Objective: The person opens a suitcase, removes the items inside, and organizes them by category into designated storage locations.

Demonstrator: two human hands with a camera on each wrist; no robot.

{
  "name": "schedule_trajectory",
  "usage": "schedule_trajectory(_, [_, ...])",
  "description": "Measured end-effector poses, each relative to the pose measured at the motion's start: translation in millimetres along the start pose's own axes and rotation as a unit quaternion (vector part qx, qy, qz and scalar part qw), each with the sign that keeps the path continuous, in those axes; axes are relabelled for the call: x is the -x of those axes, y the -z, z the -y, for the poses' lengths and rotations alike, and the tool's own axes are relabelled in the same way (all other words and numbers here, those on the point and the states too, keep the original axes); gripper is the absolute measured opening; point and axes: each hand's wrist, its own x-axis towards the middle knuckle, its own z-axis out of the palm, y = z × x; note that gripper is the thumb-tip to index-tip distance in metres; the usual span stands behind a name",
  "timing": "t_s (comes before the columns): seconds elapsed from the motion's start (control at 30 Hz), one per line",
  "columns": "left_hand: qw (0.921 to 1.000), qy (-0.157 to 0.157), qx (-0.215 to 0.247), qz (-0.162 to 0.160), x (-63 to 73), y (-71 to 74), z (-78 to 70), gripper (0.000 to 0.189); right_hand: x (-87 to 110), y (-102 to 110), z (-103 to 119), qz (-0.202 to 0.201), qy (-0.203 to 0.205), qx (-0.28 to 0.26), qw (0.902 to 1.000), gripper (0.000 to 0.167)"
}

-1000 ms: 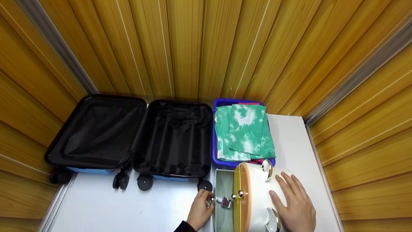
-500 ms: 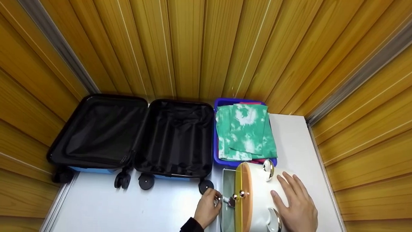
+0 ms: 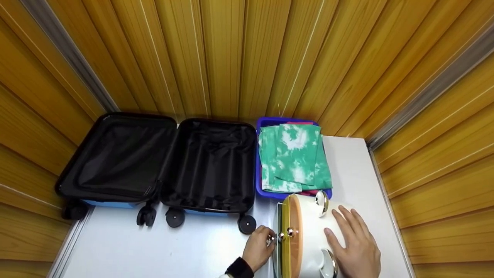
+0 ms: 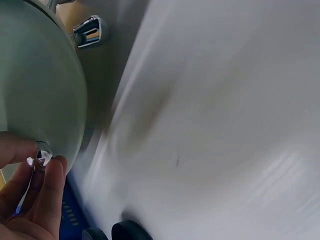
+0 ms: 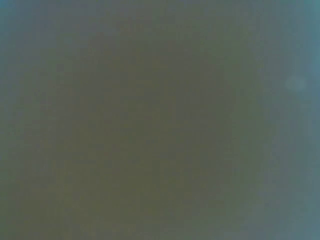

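In the head view a white drawer box (image 3: 314, 235) lies at the lower right, with orange (image 3: 296, 220), yellow (image 3: 286, 216) and grey-green fronts layered on its left face. My left hand (image 3: 259, 249) pinches the silver knob (image 4: 44, 151) of the grey-green drawer (image 4: 42, 80), thumb and fingertips around it in the left wrist view. That drawer stands almost flush with the yellow one, so its inside is hidden. My right hand (image 3: 357, 245) rests on the box's white body with fingers spread. The right wrist view is a dark blur.
An open suitcase (image 3: 208, 166) with black lining and wheels lies at the left. Behind the box, a blue basket (image 3: 260, 189) holds folded green-and-white cloth (image 3: 297, 154). Silver-trimmed feet (image 3: 322, 203) stick out of the box. Wood-patterned walls (image 3: 224, 58) enclose the white table (image 3: 185, 251).
My left hand has moved right with the knob, sliding the grey-green drawer in. A small dark-faced item with a pale strap inside it has gone out of sight. My right hand stays put.
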Motion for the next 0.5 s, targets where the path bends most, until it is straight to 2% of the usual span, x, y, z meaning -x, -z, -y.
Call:
schedule_trajectory(0.23, [0.9996, -0.018, -0.021, -0.006, -4.0, -7.3, -8.2, 0.019, 0.5, 2, 1, -0.016, 0.013, 0.000, 0.9998, 0.055])
schedule_trajectory(0.5, [0.9991, -0.009, -0.031, 0.027, -11.7, -10.7, -12.1, 0.015, -5.8, -1, -2, -0.027, 0.042, 0.006, 0.9987, 0.055])
